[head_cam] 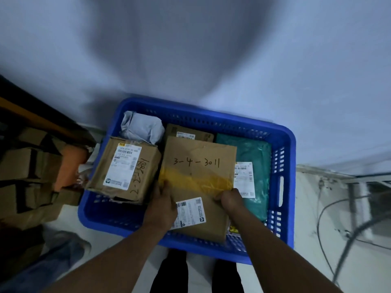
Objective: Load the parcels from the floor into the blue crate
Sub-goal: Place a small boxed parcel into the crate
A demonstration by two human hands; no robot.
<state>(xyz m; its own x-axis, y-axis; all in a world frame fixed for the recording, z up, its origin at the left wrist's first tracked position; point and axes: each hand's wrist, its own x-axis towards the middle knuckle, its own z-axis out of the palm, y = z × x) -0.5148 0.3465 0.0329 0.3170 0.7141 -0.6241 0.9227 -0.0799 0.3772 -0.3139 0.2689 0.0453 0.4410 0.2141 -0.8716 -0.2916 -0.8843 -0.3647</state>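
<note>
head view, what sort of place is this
Probably a parcel depot or courier pickup room. A blue crate holds a green poly mailer and a flat cardboard parcel hand-marked 3-4-3011, both with printed shipping labels, and more cardboard boxes are stacked on the left.

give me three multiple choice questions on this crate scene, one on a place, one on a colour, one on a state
1. Where in the blue crate does the green bag lie?
A. left side
B. right side
C. front left corner

2. What colour is the tape band on the parcel marked 3-4-3011?
A. yellow
B. red
C. black

3. How is that parcel held?
A. one hand only
B. both hands
C. no hand

Answers:
1 B, it lies along the right wall.
2 A, the band is yellow.
3 B, the left hand and right hand grip its edges.
</note>
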